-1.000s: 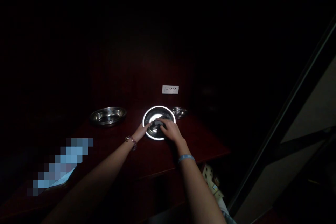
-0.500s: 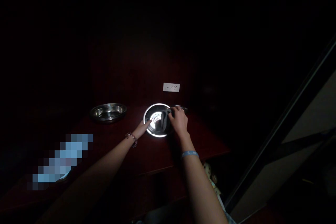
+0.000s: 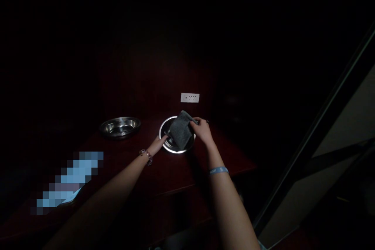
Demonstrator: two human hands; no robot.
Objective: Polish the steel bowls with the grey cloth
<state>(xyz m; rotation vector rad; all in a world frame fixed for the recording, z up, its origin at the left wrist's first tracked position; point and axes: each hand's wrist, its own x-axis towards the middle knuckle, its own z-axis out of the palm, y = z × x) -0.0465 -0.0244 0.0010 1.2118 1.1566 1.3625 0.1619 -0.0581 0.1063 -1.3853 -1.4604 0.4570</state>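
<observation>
A round, shiny metal plate [image 3: 177,150] is held tilted up above the dark red table. My left hand [image 3: 158,143] grips its left rim, the thumb over the edge and the other fingers hidden behind. In my right hand [image 3: 202,129] a grey cloth [image 3: 182,129] is pinched at its right side. The cloth spreads over the middle of the plate and hides much of its face; whether it presses on the metal I cannot tell.
A shiny metal dish [image 3: 120,127] rests at the back left of the table [image 3: 140,179]. A blurred bright blue patch [image 3: 68,181] lies at the left. A white wall socket [image 3: 190,97] sits behind the plate. A dark-framed panel [image 3: 316,156] slants along the right.
The grey cloth has opened out and now covers the plate's middle, where a dark bunched piece was. My right hand has shifted slightly right. My left hand keeps its grip.
</observation>
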